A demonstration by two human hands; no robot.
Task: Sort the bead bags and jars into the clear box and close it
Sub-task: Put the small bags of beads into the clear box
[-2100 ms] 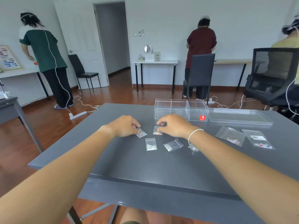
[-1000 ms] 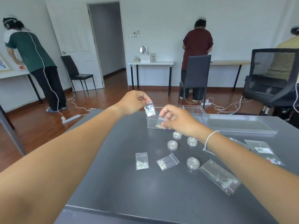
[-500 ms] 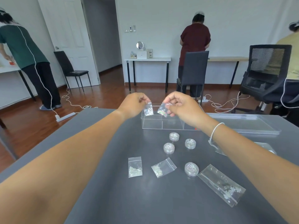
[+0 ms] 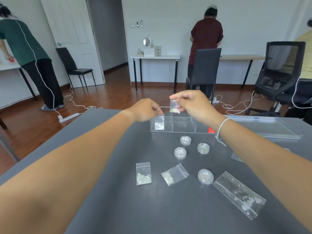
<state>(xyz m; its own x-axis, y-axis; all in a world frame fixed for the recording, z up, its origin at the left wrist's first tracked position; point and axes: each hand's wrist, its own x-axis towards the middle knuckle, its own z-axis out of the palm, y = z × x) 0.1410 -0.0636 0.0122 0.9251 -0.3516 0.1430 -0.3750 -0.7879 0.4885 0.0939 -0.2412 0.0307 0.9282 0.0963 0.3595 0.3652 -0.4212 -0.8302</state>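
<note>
Two hands work over the clear plastic divided box (image 4: 172, 130) at 12 o'clock. Left hand (image 4: 145, 110) pinches a small clear bead bag (image 4: 159, 123) into its left compartment; right hand (image 4: 192, 105) grips another bag (image 4: 174, 107) above. Either bag may snag on the divider and fall outside.

The clear box (image 4: 179, 126) stands at the far middle of the desk (image 4: 108, 208), its lid (image 4: 263, 126) lying just to its right. One bag (image 4: 159, 124) sits in the box's leftmost compartment. Four jars (image 4: 180, 153) stand before the box. Nearer, two small bags (image 4: 143, 173) lie left of a larger bag (image 4: 238, 194).
</note>
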